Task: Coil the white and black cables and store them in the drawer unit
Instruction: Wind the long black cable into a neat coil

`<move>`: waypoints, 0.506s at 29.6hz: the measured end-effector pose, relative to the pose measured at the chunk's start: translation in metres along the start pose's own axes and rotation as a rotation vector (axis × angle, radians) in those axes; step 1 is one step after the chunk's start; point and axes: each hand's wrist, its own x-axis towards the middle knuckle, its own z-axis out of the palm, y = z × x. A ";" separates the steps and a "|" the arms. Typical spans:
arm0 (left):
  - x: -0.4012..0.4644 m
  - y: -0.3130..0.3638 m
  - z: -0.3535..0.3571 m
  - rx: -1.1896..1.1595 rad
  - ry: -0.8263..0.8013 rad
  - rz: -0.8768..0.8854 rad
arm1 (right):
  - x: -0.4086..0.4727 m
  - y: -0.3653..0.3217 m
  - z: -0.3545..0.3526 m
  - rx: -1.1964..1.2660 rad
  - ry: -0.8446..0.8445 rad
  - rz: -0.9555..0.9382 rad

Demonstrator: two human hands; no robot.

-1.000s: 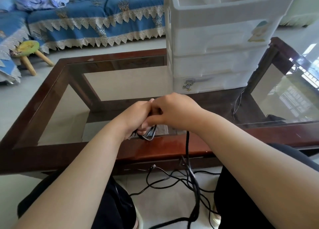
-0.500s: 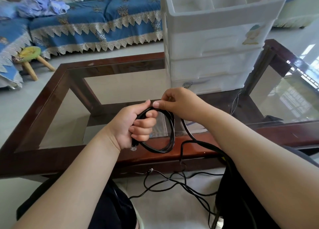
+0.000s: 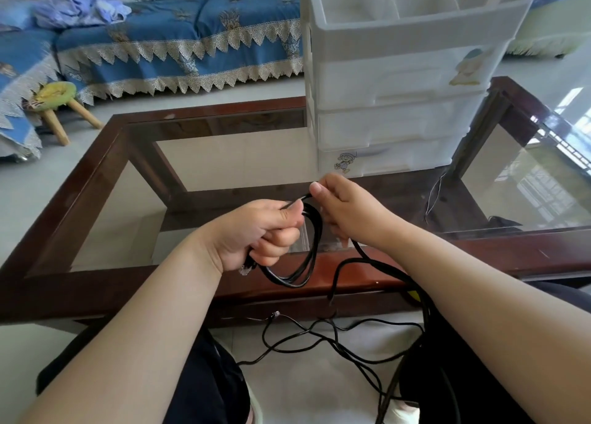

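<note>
My left hand (image 3: 260, 231) grips a small coil of the black cable (image 3: 311, 257) above the table's near edge; a clear plug sticks out below the fist. My right hand (image 3: 345, 204) pinches the same cable just right of the coil, laying a strand onto it. The rest of the black cable trails down over my right leg and lies tangled on the floor. The white drawer unit (image 3: 396, 110) stands on the table behind my hands, its drawers closed. A thin white cable (image 3: 433, 196) hangs on the table right of the unit.
The glass-topped table (image 3: 105, 276) has a dark wooden frame. A blue sofa (image 3: 179, 49) with lace trim stands beyond it, and a small wooden stool (image 3: 56, 99) sits at the left on the pale tiled floor.
The hands have drawn apart and a loop of black cable has formed in my left hand. My right hand has fed another strand up onto it; the coil has grown.
</note>
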 end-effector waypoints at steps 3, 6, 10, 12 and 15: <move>0.000 0.001 0.003 0.049 -0.068 -0.047 | -0.008 0.001 0.000 -0.069 0.058 -0.036; 0.002 0.004 0.010 0.055 -0.108 -0.063 | -0.013 0.003 0.000 -0.132 0.189 -0.119; 0.004 0.008 0.014 0.003 -0.020 0.007 | -0.014 0.001 -0.001 -0.114 0.279 -0.138; 0.004 0.011 0.013 -0.086 0.030 0.019 | -0.015 -0.001 -0.001 -0.136 0.296 -0.137; 0.001 0.013 0.011 -0.099 0.047 0.034 | -0.018 -0.003 0.002 -0.200 0.329 -0.173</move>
